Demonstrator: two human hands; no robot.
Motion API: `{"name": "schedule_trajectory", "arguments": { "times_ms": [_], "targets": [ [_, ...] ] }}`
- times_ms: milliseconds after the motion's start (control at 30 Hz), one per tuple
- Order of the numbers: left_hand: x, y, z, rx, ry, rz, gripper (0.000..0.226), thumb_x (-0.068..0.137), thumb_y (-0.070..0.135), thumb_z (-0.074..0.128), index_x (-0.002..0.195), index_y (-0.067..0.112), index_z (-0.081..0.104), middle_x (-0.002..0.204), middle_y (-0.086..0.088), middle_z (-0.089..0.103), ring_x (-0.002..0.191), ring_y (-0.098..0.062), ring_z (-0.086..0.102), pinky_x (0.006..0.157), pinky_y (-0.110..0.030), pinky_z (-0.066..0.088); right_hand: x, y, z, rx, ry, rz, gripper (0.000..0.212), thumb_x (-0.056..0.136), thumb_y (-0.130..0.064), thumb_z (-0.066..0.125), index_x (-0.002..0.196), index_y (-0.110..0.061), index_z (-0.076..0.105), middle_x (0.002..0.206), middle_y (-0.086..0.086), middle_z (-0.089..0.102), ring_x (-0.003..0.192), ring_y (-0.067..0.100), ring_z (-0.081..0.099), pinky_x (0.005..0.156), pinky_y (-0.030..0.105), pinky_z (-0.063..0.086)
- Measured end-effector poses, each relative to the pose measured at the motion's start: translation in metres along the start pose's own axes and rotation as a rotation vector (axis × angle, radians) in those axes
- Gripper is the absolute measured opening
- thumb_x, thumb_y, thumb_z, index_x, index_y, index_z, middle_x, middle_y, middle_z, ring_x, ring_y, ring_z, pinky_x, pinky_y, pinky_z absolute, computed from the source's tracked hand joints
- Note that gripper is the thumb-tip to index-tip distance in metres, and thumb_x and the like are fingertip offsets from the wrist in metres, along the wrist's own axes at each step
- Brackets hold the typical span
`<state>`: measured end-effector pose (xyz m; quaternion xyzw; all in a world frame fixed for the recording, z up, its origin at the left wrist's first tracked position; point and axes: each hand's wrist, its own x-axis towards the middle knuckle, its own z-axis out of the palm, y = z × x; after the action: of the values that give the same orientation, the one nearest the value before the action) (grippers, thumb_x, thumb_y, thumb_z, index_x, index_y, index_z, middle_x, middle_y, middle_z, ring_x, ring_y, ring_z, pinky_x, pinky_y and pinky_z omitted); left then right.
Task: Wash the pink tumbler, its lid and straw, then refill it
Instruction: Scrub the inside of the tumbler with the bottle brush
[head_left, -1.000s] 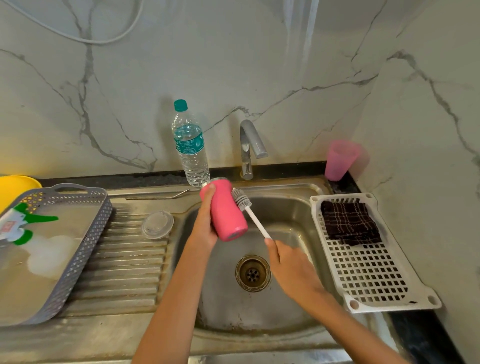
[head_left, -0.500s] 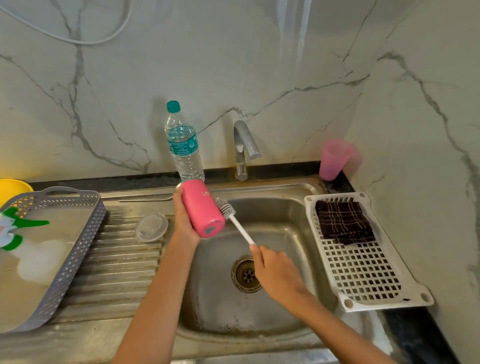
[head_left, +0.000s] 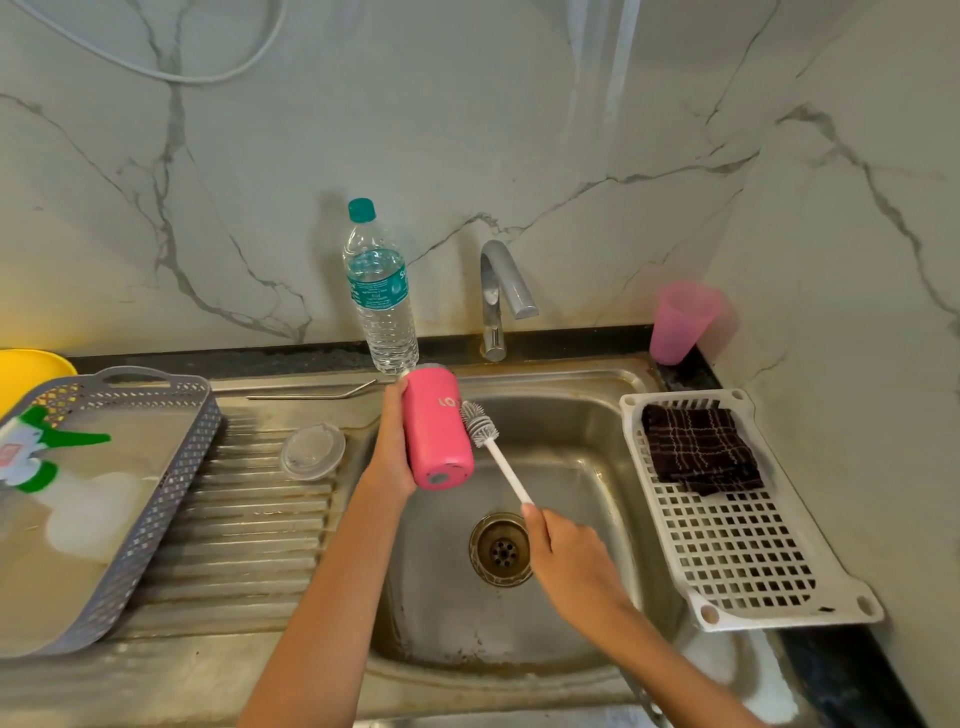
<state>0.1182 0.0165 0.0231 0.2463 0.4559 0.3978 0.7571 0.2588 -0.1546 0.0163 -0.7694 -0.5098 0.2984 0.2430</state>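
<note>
My left hand (head_left: 390, 441) grips the pink tumbler (head_left: 436, 428) over the left side of the steel sink (head_left: 571, 452), its base tilted toward me. My right hand (head_left: 569, 558) holds the white handle of a bottle brush (head_left: 493, 449), and the grey bristle head touches the tumbler's right side. The clear lid (head_left: 313, 451) lies on the ribbed drainboard left of the sink. A metal straw (head_left: 311, 396) rests along the back rim of the drainboard.
A water bottle (head_left: 382, 296) and the tap (head_left: 501, 296) stand behind the sink. A pink cup (head_left: 680, 322) sits at the back right. A white rack (head_left: 743, 535) holds a dark cloth (head_left: 698, 449). A grey basket (head_left: 130, 545) with a spray bottle (head_left: 31, 452) stands left.
The tumbler has turned in my left hand, its base swinging toward me. The brush head now lies against the tumbler's right side.
</note>
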Motion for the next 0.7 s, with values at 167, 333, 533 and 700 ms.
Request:
{"name": "schedule_trajectory", "arguments": {
  "times_ms": [167, 333, 533, 700],
  "targets": [
    [-0.004, -0.007, 0.011, 0.068, 0.008, -0.008, 0.053, 0.086, 0.058, 0.061, 0.12, 0.017, 0.058, 0.095, -0.009, 0.071, 0.084, -0.024, 0.069, 0.077, -0.039, 0.057, 0.013, -0.006, -0.008, -0.027, 0.028, 0.006, 0.043, 0.102, -0.047, 0.024, 0.08, -0.021, 0.05, 0.069, 0.0, 0.056, 0.071, 0.024, 0.057, 0.065, 0.034, 0.044],
    [-0.006, -0.008, 0.018, 0.112, -0.011, -0.042, 0.06, 0.082, 0.055, 0.068, 0.126, 0.018, 0.054, 0.106, -0.012, 0.071, 0.091, -0.027, 0.069, 0.071, -0.038, 0.058, 0.049, -0.018, -0.02, 0.002, 0.067, 0.025, 0.049, 0.102, -0.046, 0.023, 0.086, -0.015, 0.058, 0.084, 0.01, 0.063, 0.086, 0.032, 0.059, 0.073, 0.037, 0.045],
    [0.002, -0.008, 0.015, -0.101, 0.075, 0.03, 0.063, 0.082, 0.059, 0.066, 0.126, 0.017, 0.054, 0.098, -0.012, 0.071, 0.083, -0.026, 0.07, 0.071, -0.039, 0.061, 0.025, -0.015, -0.011, -0.087, 0.028, -0.045, 0.047, 0.102, -0.047, 0.021, 0.085, -0.02, 0.054, 0.081, 0.008, 0.065, 0.08, 0.029, 0.063, 0.069, 0.038, 0.049],
    [0.003, -0.022, 0.009, -0.039, 0.042, -0.046, 0.055, 0.089, 0.064, 0.052, 0.114, 0.016, 0.058, 0.08, -0.008, 0.073, 0.07, -0.022, 0.071, 0.064, -0.036, 0.06, 0.017, -0.001, -0.011, -0.112, 0.03, -0.016, 0.045, 0.101, -0.049, 0.022, 0.087, -0.02, 0.053, 0.078, 0.007, 0.064, 0.078, 0.03, 0.063, 0.066, 0.037, 0.047]
  ]
}}
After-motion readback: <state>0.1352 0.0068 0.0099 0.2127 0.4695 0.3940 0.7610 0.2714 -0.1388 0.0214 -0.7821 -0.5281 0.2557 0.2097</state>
